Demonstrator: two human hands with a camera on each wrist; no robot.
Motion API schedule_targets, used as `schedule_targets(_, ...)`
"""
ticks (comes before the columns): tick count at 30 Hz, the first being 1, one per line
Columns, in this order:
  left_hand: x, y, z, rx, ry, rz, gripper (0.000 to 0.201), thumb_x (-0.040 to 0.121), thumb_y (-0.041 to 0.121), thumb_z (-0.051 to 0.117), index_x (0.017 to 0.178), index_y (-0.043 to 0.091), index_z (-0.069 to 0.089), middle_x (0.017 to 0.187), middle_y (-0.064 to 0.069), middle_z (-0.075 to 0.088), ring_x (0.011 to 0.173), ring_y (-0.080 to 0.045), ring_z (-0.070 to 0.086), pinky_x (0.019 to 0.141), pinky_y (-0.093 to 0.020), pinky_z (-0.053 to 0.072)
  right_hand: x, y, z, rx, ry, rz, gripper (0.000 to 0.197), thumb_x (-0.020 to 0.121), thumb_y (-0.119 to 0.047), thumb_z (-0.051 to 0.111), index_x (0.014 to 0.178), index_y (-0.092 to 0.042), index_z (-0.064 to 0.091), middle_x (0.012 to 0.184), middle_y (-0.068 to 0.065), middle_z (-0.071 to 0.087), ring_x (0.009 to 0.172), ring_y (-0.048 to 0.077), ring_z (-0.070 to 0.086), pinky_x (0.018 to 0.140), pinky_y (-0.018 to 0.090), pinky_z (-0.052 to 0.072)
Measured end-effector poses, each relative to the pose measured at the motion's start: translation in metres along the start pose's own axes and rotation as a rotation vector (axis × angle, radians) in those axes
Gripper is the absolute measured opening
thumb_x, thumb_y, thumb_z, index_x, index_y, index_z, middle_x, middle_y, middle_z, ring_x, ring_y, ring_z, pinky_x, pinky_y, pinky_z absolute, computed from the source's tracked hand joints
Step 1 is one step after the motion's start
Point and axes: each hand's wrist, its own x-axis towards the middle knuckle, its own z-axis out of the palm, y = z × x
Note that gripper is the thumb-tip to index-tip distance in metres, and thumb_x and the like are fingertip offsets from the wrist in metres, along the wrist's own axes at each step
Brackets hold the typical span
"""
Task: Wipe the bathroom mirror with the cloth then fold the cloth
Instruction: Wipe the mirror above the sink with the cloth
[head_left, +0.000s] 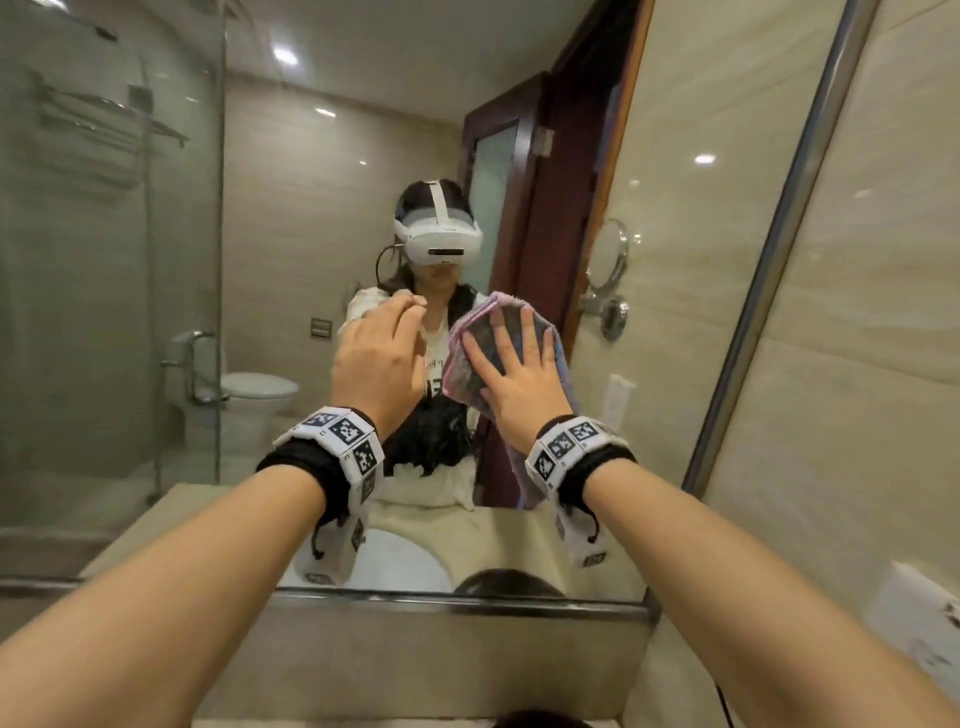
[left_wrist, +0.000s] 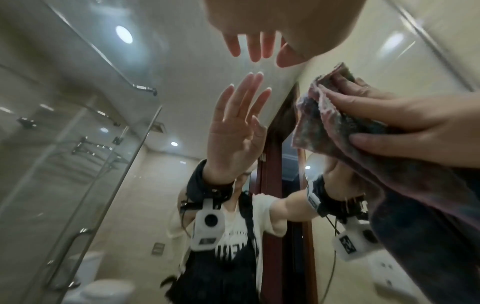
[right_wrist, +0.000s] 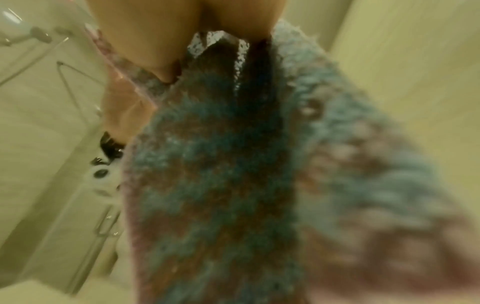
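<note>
The bathroom mirror (head_left: 156, 312) fills the wall in front of me. A fluffy cloth (head_left: 480, 332) patterned in pink, blue and dark tones lies bunched against the glass at chest height, its tail hanging down to the right. My right hand (head_left: 511, 364) presses it flat on the mirror with fingers spread and straight. My left hand (head_left: 379, 358) is raised beside it on the left, fingers relaxed and holding nothing. In the left wrist view the left hand's fingertips (left_wrist: 257, 51) stay a short gap off the glass, with the right hand (left_wrist: 402, 123) on the cloth (left_wrist: 332, 127). The cloth (right_wrist: 233, 164) fills the blurred right wrist view.
A metal frame edges the mirror on the right (head_left: 779, 260) and along the bottom (head_left: 457, 603). Beige tiled wall (head_left: 857, 364) continues to the right, with a white box (head_left: 924, 623) low down. The reflection shows a glass shower screen, a toilet and a dark wooden door.
</note>
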Motion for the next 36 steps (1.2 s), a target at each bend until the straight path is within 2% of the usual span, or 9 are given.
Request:
schedule_targets(3,-0.046,-0.004,0.014,0.0,-0.1,-0.031,0.045,0.072,0.016,0.044,0.112,0.004,0.06,0.119,-0.016,0.061,0.097,-0.034,0.061,0.083,-0.041,0.049,-0.038,-0.025,0.047,-0.044,-0.043,-0.05,0.091,0.069,-0.028,0.076,0.144,-0.027,0.025,0.151,0.015,0.033,0.141,0.043,0.012,0.105,0.062,0.006)
schedule_targets(7,-0.1,-0.01,0.028,0.018,-0.185,-0.05,0.044,0.069,0.017,0.044,0.108,0.006,0.059,0.113,-0.015,0.062,0.095,-0.033,0.062,0.079,-0.04,0.05,-0.1,-0.059,0.1,-0.073,-0.361,-0.31,0.092,0.075,-0.018,0.065,0.149,-0.029,0.011,0.16,0.006,0.005,0.144,0.039,-0.01,0.108,0.053,-0.01)
schedule_targets(10,-0.139,-0.016,0.03,0.069,-0.224,-0.078,0.046,0.07,0.017,0.041,0.109,0.004,0.061,0.111,-0.016,0.063,0.094,-0.032,0.062,0.079,-0.038,0.05,-0.14,-0.079,0.148,-0.159,-0.456,-0.494,0.071,0.068,-0.03,0.064,0.136,-0.028,0.045,0.144,0.003,0.046,0.136,0.034,0.022,0.113,0.053,0.009)
schedule_targets(13,-0.177,-0.027,0.025,0.121,-0.316,-0.115,0.047,0.068,0.017,0.04,0.107,0.005,0.063,0.109,-0.015,0.064,0.092,-0.03,0.062,0.077,-0.035,0.049,-0.161,-0.096,0.179,-0.14,-0.42,-0.532,0.057,0.072,-0.028,0.044,0.128,-0.028,0.057,0.136,0.002,0.056,0.133,0.031,0.026,0.114,0.05,-0.001)
schedule_targets(16,-0.199,-0.04,0.014,0.192,-0.38,-0.15,0.042,0.068,0.014,0.047,0.106,0.006,0.064,0.106,-0.013,0.065,0.086,-0.03,0.063,0.074,-0.033,0.047,-0.146,-0.087,0.164,-0.071,-0.289,-0.529,0.051,0.085,-0.035,0.035,0.132,-0.026,0.052,0.141,0.003,0.051,0.137,0.031,0.022,0.117,0.042,-0.013)
schedule_targets(20,-0.177,-0.046,-0.003,0.219,-0.358,-0.166,0.047,0.068,0.018,0.038,0.107,0.005,0.06,0.108,-0.016,0.064,0.09,-0.031,0.063,0.075,-0.037,0.05,-0.065,-0.053,0.091,0.003,0.029,-0.264,0.057,0.089,-0.039,0.029,0.144,-0.025,0.034,0.153,0.012,0.031,0.141,0.04,0.021,0.115,0.045,-0.011)
schedule_targets(25,-0.145,-0.042,-0.029,0.227,-0.279,-0.171,0.048,0.067,0.017,0.039,0.108,0.005,0.061,0.109,-0.014,0.063,0.089,-0.031,0.061,0.074,-0.036,0.049,-0.011,-0.051,0.045,0.033,0.067,-0.186,0.065,0.087,-0.043,0.01,0.15,-0.027,0.011,0.159,0.014,0.005,0.144,0.044,-0.001,0.114,0.051,-0.008)
schedule_targets(32,-0.199,-0.073,-0.048,0.278,-0.335,-0.239,0.047,0.068,0.017,0.037,0.107,0.005,0.062,0.106,-0.012,0.064,0.086,-0.03,0.062,0.074,-0.035,0.046,-0.055,-0.111,0.141,0.017,0.055,-0.666,0.089,0.078,-0.054,0.036,0.15,-0.023,-0.006,0.158,0.007,-0.013,0.143,0.03,-0.024,0.114,0.045,-0.016)
schedule_targets(36,-0.237,-0.099,-0.062,0.279,-0.353,-0.289,0.044,0.069,0.016,0.039,0.107,0.007,0.061,0.106,-0.01,0.063,0.095,-0.025,0.059,0.078,-0.034,0.044,-0.078,-0.143,0.175,0.0,-0.198,-0.842,0.105,0.068,-0.069,0.034,0.15,-0.017,-0.009,0.157,0.008,-0.02,0.144,0.032,-0.02,0.116,0.045,-0.017)
